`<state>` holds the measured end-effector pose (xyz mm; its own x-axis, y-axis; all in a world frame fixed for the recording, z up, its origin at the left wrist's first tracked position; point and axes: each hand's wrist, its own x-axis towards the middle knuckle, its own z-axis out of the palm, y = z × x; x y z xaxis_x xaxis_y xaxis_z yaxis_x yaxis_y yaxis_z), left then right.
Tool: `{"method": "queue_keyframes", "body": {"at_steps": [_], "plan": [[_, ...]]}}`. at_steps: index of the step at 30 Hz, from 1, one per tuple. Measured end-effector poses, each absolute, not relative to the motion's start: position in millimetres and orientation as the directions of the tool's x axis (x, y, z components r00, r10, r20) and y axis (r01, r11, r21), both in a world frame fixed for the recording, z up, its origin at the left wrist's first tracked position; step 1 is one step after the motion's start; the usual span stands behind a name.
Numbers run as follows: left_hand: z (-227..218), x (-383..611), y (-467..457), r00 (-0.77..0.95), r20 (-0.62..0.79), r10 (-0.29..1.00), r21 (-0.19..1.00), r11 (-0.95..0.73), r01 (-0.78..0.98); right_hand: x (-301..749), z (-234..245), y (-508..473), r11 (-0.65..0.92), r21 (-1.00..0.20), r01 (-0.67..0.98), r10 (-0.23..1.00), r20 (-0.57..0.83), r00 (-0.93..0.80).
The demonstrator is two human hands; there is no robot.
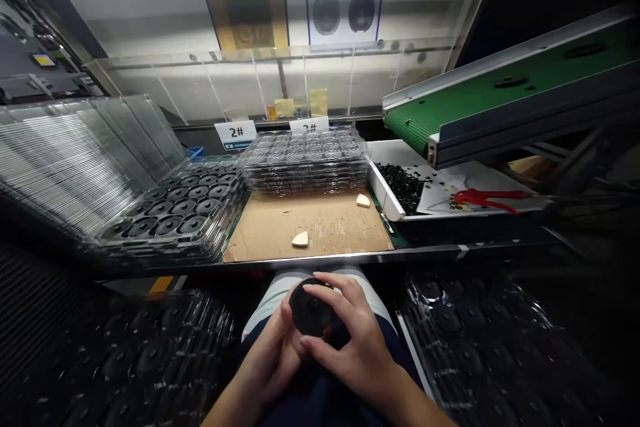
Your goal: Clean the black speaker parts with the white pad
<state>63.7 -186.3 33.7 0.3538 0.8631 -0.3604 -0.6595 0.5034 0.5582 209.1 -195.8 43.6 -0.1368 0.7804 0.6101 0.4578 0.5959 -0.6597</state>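
While cradled above the lap (320, 403), round matte-black disc (311, 307) held between both bare hands: left hand (270, 353) pressed against the disc's left rim, right hand (357, 340) arched over the top and right side, fingers (325, 278) curled narrowly around the edge. Step judged as close two-handed handling of one disc, off the steel-edged bench (300, 259). On that bench: clear plastic blister tray (170, 210) of black discs, tan cardboard sheet (330, 230), two cream wedge pieces (300, 239), white bin (381, 192) of small black parts (400, 187).
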Motion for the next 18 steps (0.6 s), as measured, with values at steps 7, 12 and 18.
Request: {"method": "queue_keyframes", "body": {"at_steps": [7,12,18], "plan": [[34.0,56.4,-161.3,0.329,-0.362,0.872,0.618,0.489,-0.616,203.1,41.9,-162.1,0.567,-0.690,0.450,0.813,0.558,-0.169],[35.9,48.8,-124.7,0.297,-0.398,0.868,0.640,0.495,-0.588,201.0,37.8,-131.0,0.532,-0.718,0.449,0.841,0.508,-0.184],[30.2,47.8,-82.0,0.291,-0.512,0.808,0.610,0.580,-0.540,204.7,27.0,-91.1,0.496,-0.754,0.430,0.868,0.441,-0.229]]}}
